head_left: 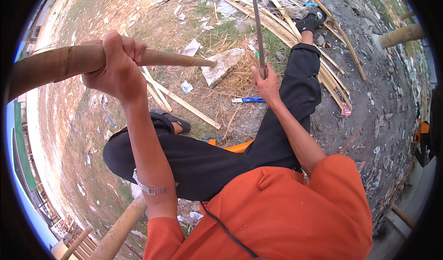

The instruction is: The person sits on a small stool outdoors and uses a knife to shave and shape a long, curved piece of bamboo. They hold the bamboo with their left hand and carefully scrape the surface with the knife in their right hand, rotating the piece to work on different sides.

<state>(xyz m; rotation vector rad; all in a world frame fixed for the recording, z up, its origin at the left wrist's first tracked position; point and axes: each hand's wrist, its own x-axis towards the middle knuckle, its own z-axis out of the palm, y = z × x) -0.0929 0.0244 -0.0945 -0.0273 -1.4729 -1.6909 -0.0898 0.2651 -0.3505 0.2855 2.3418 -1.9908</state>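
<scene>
My left hand [117, 66] is wrapped round a thick bamboo pole [46, 70], which runs from the left rim toward the middle. The pole's far end is at a pale, rough block of wood [223, 65] on the ground; whether the two touch is hard to tell. In my right hand [268, 85] is the handle of a long machete [259, 34], its dark blade pointing up and away from me. Blade and pole are apart. Below the right hand, a blue utility knife [249, 100] lies on the ground.
Split bamboo strips [277, 27] lie in a pile beyond my right leg, with more strips [182, 98] near my left foot. A bamboo post [401, 35] juts in at the right, another pole [121, 230] at lower left. Something orange [239, 147] shows between my legs. Litter dots the ground.
</scene>
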